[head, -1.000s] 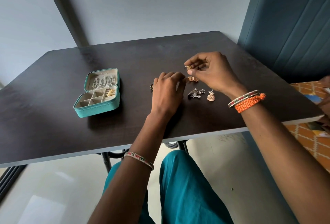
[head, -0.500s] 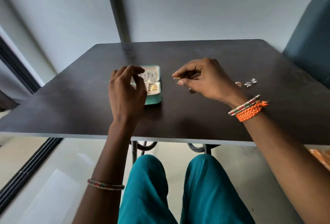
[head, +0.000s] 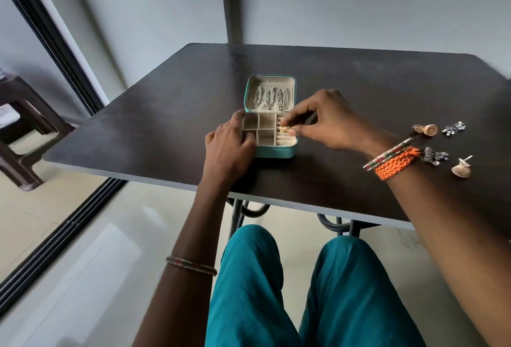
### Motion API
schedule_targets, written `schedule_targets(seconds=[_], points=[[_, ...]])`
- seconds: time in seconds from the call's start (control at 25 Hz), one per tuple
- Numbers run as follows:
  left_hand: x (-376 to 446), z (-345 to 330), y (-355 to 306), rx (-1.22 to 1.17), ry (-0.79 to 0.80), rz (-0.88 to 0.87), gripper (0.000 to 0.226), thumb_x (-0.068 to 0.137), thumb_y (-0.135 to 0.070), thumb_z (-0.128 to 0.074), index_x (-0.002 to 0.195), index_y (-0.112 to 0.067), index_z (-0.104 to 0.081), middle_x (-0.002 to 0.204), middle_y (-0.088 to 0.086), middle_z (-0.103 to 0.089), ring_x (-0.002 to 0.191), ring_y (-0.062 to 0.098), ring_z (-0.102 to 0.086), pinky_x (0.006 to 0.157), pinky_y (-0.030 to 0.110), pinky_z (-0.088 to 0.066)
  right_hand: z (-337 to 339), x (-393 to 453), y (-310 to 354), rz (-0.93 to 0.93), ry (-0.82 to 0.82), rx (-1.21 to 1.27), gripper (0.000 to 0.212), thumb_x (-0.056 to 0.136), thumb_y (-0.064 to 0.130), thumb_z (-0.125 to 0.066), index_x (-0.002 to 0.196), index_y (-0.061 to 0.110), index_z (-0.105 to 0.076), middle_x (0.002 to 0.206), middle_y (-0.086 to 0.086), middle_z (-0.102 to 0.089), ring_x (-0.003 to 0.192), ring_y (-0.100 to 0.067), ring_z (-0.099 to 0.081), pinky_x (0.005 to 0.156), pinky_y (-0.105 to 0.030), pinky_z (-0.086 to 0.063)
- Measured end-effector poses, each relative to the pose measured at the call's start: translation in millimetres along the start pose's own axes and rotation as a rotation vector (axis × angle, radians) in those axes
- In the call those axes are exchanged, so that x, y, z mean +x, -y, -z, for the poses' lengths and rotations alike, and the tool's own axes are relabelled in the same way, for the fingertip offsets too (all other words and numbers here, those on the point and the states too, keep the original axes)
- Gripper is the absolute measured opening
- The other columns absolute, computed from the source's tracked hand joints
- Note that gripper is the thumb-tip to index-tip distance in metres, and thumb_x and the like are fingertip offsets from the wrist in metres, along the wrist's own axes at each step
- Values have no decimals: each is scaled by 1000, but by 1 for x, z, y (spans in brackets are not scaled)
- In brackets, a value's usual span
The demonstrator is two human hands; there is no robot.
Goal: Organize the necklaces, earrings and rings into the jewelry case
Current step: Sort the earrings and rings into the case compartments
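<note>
Your teal jewelry case (head: 273,152) lies open on the dark matte table (head: 154,136), its lid (head: 270,80) tipped back and lined in pale beige fabric; three silvery necklaces (head: 271,99) hang side by side inside that lid. The lower tray is split by soft beige dividers into small square compartments on the left and narrow ring slots on the right; the squares look bare. Your right hand (head: 329,123) pinches a small gold ring (head: 283,130) between thumb and forefinger, right over the ring slots; whether it touches the padding, you cannot tell. Your left hand (head: 228,147) grips the case's left wall, fingers curled over the rim. Well to the right, on the table, lie two gold bell-shaped earrings (head: 427,129) with ribbed domes, and two silvery cluster earrings (head: 453,128), all apart from the case.
</note>
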State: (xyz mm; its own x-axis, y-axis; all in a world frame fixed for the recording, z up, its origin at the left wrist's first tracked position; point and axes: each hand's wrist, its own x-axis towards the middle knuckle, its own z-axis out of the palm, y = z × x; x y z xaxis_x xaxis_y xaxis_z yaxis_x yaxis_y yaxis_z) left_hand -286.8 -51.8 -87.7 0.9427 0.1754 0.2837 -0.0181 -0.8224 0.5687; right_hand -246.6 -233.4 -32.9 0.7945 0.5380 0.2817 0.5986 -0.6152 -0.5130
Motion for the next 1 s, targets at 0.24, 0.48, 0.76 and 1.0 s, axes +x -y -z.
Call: schedule_targets(seconds=[0.24, 0.48, 0.76, 1.0], points=[[2, -2, 2, -3, -15, -18, 63, 76, -30, -30, 138, -18, -39, 126, 10, -59, 117, 27, -50, 102, 39, -28, -6, 4, 0, -9, -2, -31, 22, 76, 9, -77, 97, 15, -75, 93, 2, -73, 68, 10, -57, 62, 4, -38], [2, 0, 1, -30, -16, -19, 59, 80, -27, -32, 138, -17, -39, 129, 10, -59, 117, 27, -51, 103, 40, -28, -7, 7, 1, 5, 11, -11, 23, 74, 8, -78, 96, 14, -76, 94, 1, -74, 63, 25, -52, 60, 5, -36], [0, 1, -1, -39, 4, -2, 64, 77, -30, -31, 139, -19, -39, 129, 9, -59, 117, 26, -52, 105, 41, -28, -4, 2, 1, 10, -16, -8, 23, 76, 7, -77, 98, 12, -75, 101, -3, -73, 59, 29, -48, 61, 6, -33], [-1, 2, -2, -49, 4, 14, 54, 86, -23, -38, 139, -19, -39, 128, 9, -59, 115, 25, -53, 106, 41, -28, -9, 2, 1, 1, 13, -50, 21, 75, 7, -77, 94, 15, -76, 94, 2, -73, 65, 14, -56, 65, 7, -36]])
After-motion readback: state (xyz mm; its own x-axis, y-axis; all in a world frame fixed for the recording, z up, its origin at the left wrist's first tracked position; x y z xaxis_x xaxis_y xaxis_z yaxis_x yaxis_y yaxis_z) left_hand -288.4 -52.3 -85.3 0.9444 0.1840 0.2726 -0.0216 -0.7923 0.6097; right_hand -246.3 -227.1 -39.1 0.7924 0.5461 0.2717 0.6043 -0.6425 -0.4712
